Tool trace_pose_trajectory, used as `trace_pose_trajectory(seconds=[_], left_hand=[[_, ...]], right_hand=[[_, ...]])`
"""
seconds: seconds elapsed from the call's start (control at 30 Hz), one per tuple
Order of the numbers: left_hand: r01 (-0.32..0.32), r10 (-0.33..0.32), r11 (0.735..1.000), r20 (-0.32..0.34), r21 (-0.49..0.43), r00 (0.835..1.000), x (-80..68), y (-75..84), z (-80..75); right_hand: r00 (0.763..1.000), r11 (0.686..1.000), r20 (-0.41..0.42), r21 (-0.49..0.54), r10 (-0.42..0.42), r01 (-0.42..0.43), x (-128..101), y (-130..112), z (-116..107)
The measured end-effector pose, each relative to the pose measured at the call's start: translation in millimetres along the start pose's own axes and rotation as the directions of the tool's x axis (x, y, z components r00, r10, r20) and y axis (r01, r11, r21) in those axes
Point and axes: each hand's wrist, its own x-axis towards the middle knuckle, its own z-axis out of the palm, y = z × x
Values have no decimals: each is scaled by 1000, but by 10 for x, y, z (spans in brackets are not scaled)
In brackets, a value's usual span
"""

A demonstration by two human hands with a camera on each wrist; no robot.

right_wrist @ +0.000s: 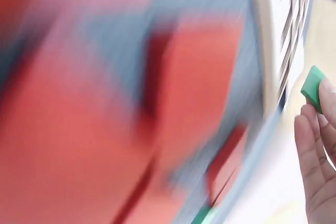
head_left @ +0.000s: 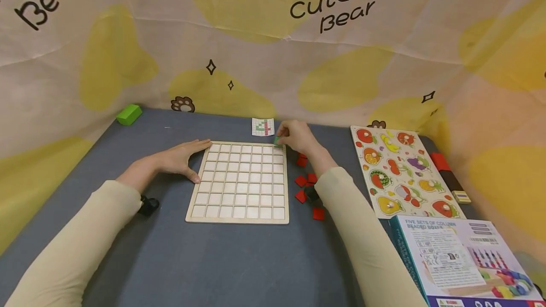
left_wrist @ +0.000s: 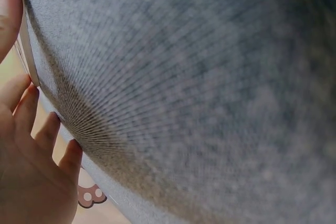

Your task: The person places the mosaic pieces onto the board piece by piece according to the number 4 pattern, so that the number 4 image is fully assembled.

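- Green, small and square, the tile (head_left: 277, 140) sits pinched in the fingers of the right hand (head_left: 298, 137) at the far right corner of the wooden grid board (head_left: 241, 181), seen from the head camera. It is just above or touching the corner cell; I cannot tell which.
- The left hand (head_left: 181, 158) lies flat against the board's left edge, fingers straight and released, thumb along the near side.
- Red tiles (head_left: 306, 180) lie scattered on the grey worktop (head_left: 204, 259) just beside the board's right edge, and a small pattern card (head_left: 262, 127) lies just beyond the board.
- A fruit puzzle (head_left: 401, 172) and a printed box (head_left: 460, 259) lie to the right, and a green block (head_left: 129, 114) sits at the far left corner.
- From the left wrist, fingers (left_wrist: 31, 145) rest straight against the board's pale rim (left_wrist: 26, 45), with the worktop cloth filling the view.
- From the right wrist, fingertips (right_wrist: 315, 129) grip the green tile (right_wrist: 313, 88) by its edges next to the board's slats; the rest is red blur.
- The tile looks light, stiff and smooth, likely to slip, so a pinch on two opposite edges suits it best.
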Motion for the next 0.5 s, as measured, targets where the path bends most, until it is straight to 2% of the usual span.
trace_pose_trajectory(seconds=[0.13, 0.27, 0.5], left_hand=[[0, 0, 1000, 1, -1, 1000, -5, -3, -6], [6, -6, 1000, 6, 2, 1000, 0, -7, -5], [9, -9, 1000, 6, 15, 1000, 5, -12, -2]], right_hand=[[1000, 998, 14, 60, -21, 20, 94, -217, 166], [999, 999, 23, 30, -23, 22, 153, -341, 285], [999, 1000, 38, -28, -7, 8, 196, -400, 380]])
